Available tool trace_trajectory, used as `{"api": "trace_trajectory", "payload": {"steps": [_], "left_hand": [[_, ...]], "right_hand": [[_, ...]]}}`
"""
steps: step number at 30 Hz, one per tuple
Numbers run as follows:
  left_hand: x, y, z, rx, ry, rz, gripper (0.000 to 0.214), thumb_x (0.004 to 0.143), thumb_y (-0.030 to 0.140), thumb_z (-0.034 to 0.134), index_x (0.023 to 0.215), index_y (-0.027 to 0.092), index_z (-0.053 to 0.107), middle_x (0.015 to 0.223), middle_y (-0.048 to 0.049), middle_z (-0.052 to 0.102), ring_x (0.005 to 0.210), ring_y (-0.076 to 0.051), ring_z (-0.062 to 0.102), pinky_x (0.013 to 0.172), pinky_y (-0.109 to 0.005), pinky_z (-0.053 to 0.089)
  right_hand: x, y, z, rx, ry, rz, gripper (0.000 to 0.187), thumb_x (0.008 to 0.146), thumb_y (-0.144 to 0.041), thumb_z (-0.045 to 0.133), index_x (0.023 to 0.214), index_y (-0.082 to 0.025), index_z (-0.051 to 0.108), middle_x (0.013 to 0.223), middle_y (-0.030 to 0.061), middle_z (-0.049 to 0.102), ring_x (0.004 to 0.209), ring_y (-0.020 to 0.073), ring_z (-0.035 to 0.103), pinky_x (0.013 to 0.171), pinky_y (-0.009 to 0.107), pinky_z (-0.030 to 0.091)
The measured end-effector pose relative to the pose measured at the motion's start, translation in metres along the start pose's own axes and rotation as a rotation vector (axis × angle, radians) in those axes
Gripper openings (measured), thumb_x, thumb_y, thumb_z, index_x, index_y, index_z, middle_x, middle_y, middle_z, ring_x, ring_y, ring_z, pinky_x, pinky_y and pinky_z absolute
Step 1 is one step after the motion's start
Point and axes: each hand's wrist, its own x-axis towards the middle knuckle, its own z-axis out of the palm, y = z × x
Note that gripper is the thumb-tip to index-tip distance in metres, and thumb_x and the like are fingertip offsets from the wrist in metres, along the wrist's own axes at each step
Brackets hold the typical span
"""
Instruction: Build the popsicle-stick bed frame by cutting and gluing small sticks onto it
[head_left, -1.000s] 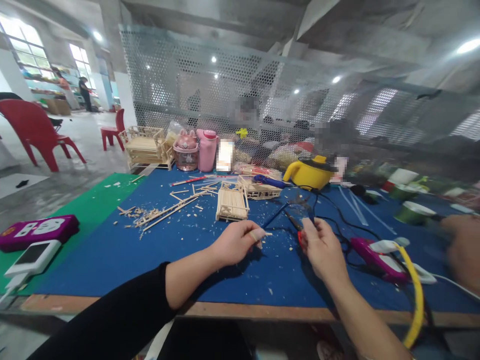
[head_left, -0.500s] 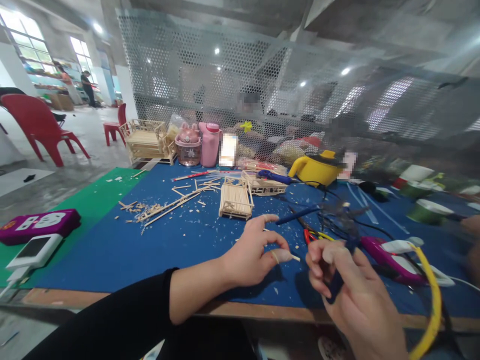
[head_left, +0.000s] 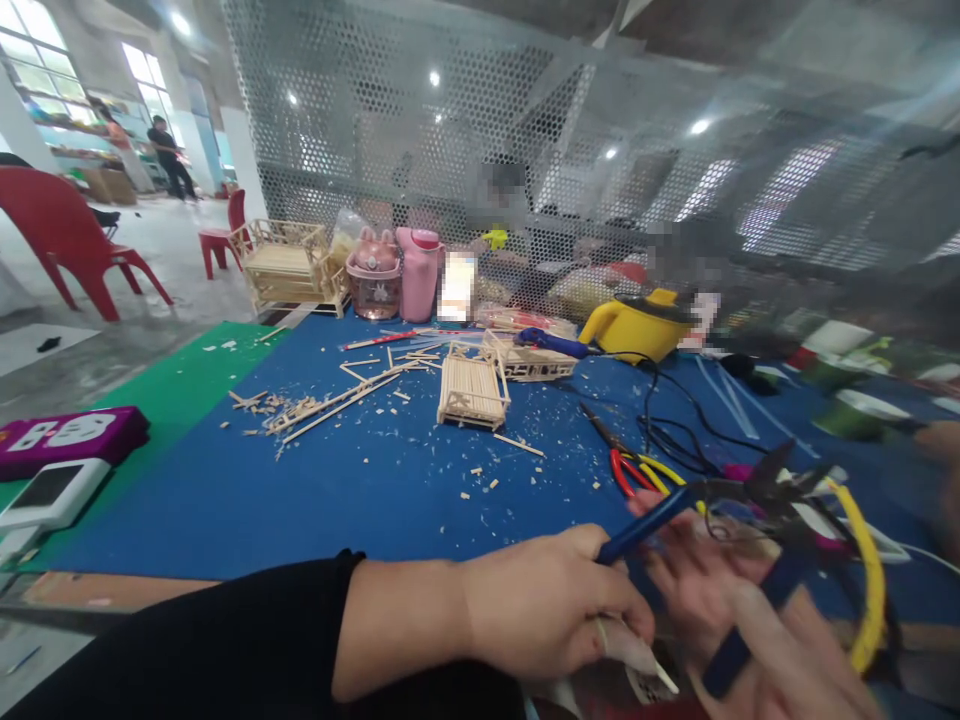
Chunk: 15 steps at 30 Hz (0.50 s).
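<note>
My left hand (head_left: pixel 551 615) is low at the table's near edge, fingers pinched on a small thin wooden stick (head_left: pixel 664 678). My right hand (head_left: pixel 742 620), blurred by motion, is just right of it and grips blue-handled cutting pliers (head_left: pixel 720 520) whose dark jaws point right. On the blue mat (head_left: pixel 360 490) lie red-and-yellow-handled pliers (head_left: pixel 634 465), a small stick-built frame (head_left: pixel 471 385) and scattered sticks (head_left: pixel 322 408) and chips.
At the back stand a stick-built model (head_left: pixel 289 265), pink bottles (head_left: pixel 416 272) and a yellow pot (head_left: pixel 634 325). A purple power strip (head_left: pixel 64 438) and white device (head_left: pixel 45 492) lie left. Black cables (head_left: pixel 675 425), a yellow hoop (head_left: pixel 862 570) and bowls are right. Red chairs (head_left: pixel 52 235) stand on the floor.
Both hands came back toward the near edge. The right hand lifted the blue-handled pliers off the mat and turned them sideways. The left hand kept its pinch on the stick.
</note>
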Motion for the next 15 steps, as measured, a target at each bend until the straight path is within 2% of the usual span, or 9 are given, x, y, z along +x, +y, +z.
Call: {"api": "trace_trajectory", "payload": {"steps": [2, 5, 7, 10, 12, 13, 15], "left_hand": [[0.001, 0.000, 0.001, -0.046, 0.022, 0.013, 0.005, 0.084, 0.019, 0.059, 0.082, 0.015, 0.061, 0.092, -0.0066, 0.065, 0.101, -0.018, 0.054, 0.088, -0.023, 0.044], [0.002, -0.001, 0.000, -0.126, 0.048, -0.004, 0.007, 0.085, 0.018, 0.057, 0.079, 0.016, 0.061, 0.096, -0.0064, 0.066, 0.103, -0.018, 0.056, 0.093, -0.025, 0.043], [0.003, -0.003, -0.003, -0.142, 0.071, -0.035, 0.007, 0.084, 0.019, 0.059, 0.079, 0.017, 0.062, 0.092, -0.0051, 0.067, 0.102, -0.018, 0.057, 0.094, -0.027, 0.043], [-0.003, -0.008, -0.020, -0.096, 0.131, -0.072, 0.011, 0.084, 0.026, 0.060, 0.082, 0.016, 0.065, 0.100, -0.0085, 0.064, 0.103, -0.019, 0.057, 0.092, -0.027, 0.043], [-0.015, -0.014, -0.040, -0.050, 0.181, -0.115, 0.016, 0.087, 0.027, 0.055, 0.086, 0.016, 0.066, 0.113, -0.0100, 0.061, 0.108, -0.019, 0.055, 0.094, -0.026, 0.041], [-0.022, -0.018, -0.052, -0.008, 0.198, -0.176, 0.017, 0.088, 0.027, 0.053, 0.087, 0.016, 0.066, 0.107, -0.0091, 0.064, 0.101, -0.018, 0.058, 0.090, -0.026, 0.042], [-0.040, -0.029, -0.075, 0.137, 0.178, -0.383, 0.019, 0.087, 0.029, 0.052, 0.084, 0.018, 0.067, 0.087, -0.0056, 0.067, 0.083, -0.018, 0.060, 0.078, -0.027, 0.044]], "right_hand": [[0.006, -0.004, 0.017, 0.065, -0.045, 0.060, 0.034, 0.086, -0.035, 0.051, 0.120, -0.037, 0.054, 0.130, 0.0049, 0.057, 0.115, 0.0269, 0.056, 0.081, 0.040, 0.056], [0.015, -0.014, 0.034, 0.127, -0.134, 0.090, 0.026, 0.079, -0.038, 0.059, 0.104, -0.034, 0.063, 0.120, 0.0057, 0.063, 0.112, 0.0274, 0.058, 0.083, 0.041, 0.055], [0.024, -0.022, 0.036, 0.110, -0.168, 0.064, 0.025, 0.076, -0.039, 0.061, 0.100, -0.032, 0.064, 0.112, 0.0057, 0.066, 0.109, 0.0267, 0.060, 0.083, 0.040, 0.054], [0.046, -0.036, 0.028, -0.003, -0.132, 0.010, 0.032, 0.079, -0.042, 0.056, 0.109, -0.033, 0.057, 0.103, 0.0046, 0.066, 0.098, 0.0250, 0.064, 0.080, 0.040, 0.054], [0.066, -0.042, 0.020, -0.250, -0.087, -0.036, 0.038, 0.081, -0.044, 0.051, 0.116, -0.031, 0.051, 0.102, 0.0047, 0.065, 0.090, 0.0235, 0.065, 0.079, 0.040, 0.053], [0.077, -0.043, 0.018, -0.463, -0.078, -0.053, 0.041, 0.081, -0.044, 0.051, 0.119, -0.029, 0.050, 0.103, 0.0060, 0.064, 0.089, 0.0236, 0.064, 0.081, 0.040, 0.051], [0.097, -0.039, 0.016, -0.961, -0.087, -0.096, 0.049, 0.079, -0.043, 0.053, 0.123, -0.022, 0.048, 0.107, 0.0111, 0.063, 0.095, 0.0277, 0.061, 0.084, 0.042, 0.048]]}}
